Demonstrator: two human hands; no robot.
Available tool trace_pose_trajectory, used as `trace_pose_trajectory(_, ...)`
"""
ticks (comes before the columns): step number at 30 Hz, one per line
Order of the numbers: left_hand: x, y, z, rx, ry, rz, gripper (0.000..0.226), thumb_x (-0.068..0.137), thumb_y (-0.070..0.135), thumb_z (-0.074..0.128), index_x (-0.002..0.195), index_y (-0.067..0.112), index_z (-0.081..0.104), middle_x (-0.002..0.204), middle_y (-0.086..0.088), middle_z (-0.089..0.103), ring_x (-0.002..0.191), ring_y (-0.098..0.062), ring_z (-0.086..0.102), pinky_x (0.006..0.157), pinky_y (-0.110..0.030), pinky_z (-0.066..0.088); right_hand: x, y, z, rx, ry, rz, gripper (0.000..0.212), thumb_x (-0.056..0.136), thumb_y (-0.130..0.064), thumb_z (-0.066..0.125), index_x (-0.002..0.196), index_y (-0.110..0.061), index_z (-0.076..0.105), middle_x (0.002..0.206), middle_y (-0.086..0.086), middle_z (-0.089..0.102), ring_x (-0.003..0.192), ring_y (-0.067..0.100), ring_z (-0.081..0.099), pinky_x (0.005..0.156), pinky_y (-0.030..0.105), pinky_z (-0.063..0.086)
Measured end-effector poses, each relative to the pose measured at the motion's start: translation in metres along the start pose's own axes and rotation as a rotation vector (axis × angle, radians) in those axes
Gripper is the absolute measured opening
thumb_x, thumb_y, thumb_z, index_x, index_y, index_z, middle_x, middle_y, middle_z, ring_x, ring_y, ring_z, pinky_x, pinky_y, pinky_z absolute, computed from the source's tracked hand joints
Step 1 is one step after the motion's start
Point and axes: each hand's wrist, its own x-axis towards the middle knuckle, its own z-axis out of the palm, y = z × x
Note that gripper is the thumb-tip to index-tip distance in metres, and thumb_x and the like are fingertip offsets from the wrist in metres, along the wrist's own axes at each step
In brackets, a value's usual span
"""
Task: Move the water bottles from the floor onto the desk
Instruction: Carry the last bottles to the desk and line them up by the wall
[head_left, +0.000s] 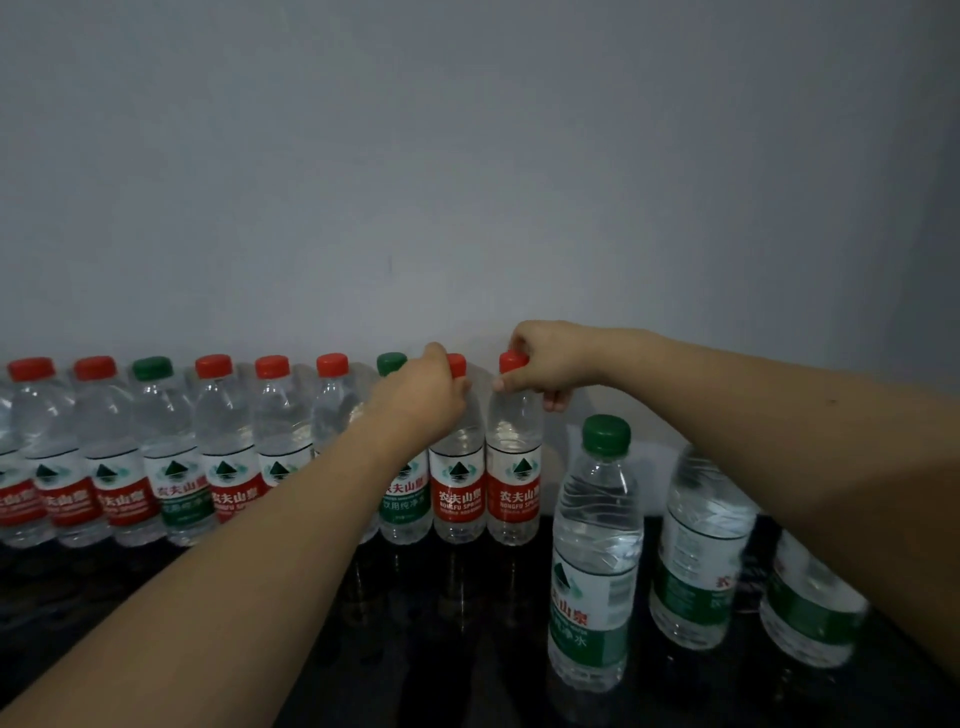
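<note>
A row of several water bottles with red or green caps stands on the dark desk (156, 597) along the grey wall. My left hand (423, 400) grips the neck of a red-capped bottle (457, 493) near the row's right end. Beside it, my right hand (545, 364) holds the neck of the last red-capped bottle (514, 493), fingers curled just under its cap. Both bottles stand upright on the desk, touching each other.
Three green-labelled bottles stand nearer on the right: one with a green cap (595, 561), another (698, 556) partly hidden behind my right forearm, and a third (810, 613) at the right edge. The wall (467, 156) rises directly behind the row.
</note>
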Motion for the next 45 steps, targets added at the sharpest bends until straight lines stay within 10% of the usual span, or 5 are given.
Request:
trace_pose_trajectory(7,-0.074,0.033,-0.048,-0.332,0.240,-0.092,0.063,0.099,0.051,0.044,0.148,0.016,0.028,0.088,0.001,0.067,0.070,-0.010,0.063,0.051,-0.027,0.040,-0.105,-0.015,-0.044,-0.147,0.273,-0.065,0.063,0.092,-0.036,0.061,0.141,-0.013,0.030,0.120,0.017,0.059,0.096,0.026,0.056,0.077,0.033,0.042)
trace_pose_trajectory(19,-0.212,0.107,-0.208,0.002,0.204,0.236,0.051,0.102,0.047,0.041,0.140,0.014,0.044,0.131,-0.005,0.058,0.091,-0.017,0.063,0.076,-0.038,0.055,-0.337,-0.045,-0.085,-0.174,0.233,-0.026,0.054,0.090,-0.030,0.060,0.138,-0.016,0.039,0.126,0.007,0.054,0.101,0.020,0.049,0.083,0.031,0.039)
trace_pose_trajectory(33,-0.221,0.167,-0.162,0.015,-0.043,0.214,0.033,0.097,0.036,0.050,0.125,0.018,0.055,0.117,-0.002,0.063,0.093,-0.020,0.061,0.079,-0.039,0.054,-0.395,0.024,-0.042,-0.386,0.131,0.283,0.062,0.094,-0.040,0.052,0.145,-0.012,0.032,0.141,0.020,0.038,0.123,0.039,0.047,0.100,0.044,0.043)
trace_pose_trajectory(40,-0.164,0.149,-0.117,0.046,-0.230,0.120,0.038,0.093,0.028,0.055,0.130,0.018,0.052,0.117,-0.007,0.060,0.096,-0.024,0.056,0.074,-0.033,0.044,-0.357,0.039,-0.047,-0.583,0.155,0.395,0.013,0.094,-0.021,0.047,0.092,-0.014,0.058,0.086,0.002,0.058,0.073,0.020,0.055,0.059,0.030,0.044)
trace_pose_trajectory(45,-0.132,0.151,-0.083,0.012,-0.311,0.068,0.063,0.100,0.043,0.046,0.155,0.022,0.025,0.154,-0.014,0.039,0.133,-0.035,0.045,0.106,-0.043,0.042,-0.344,0.064,-0.026,-0.698,0.318,0.404,0.022,0.087,-0.017,0.048,0.065,-0.017,0.048,0.065,-0.002,0.050,0.054,0.016,0.045,0.044,0.025,0.028)
